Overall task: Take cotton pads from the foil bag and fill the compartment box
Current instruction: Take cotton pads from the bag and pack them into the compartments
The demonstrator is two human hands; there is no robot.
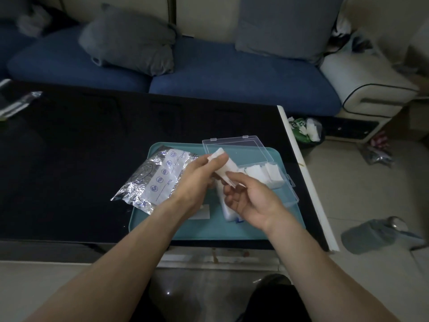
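Left hand (197,177) grips stack of cotton pads (224,165) above teal tray (162,228). Right hand (253,196) pinches stack's lower end. Foil bag (153,180) left; compartment box (274,180), lid open, right, part filled.

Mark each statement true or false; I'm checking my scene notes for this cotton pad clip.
1. The compartment box lid is open. True.
2. The foil bag lies on the sofa. False: it lies partly on the teal tray, left of the hands.
3. Both hands hold white cotton pads. True: left hand and right hand grip them.
4. The box holds no pads. False: white pads already sit inside.
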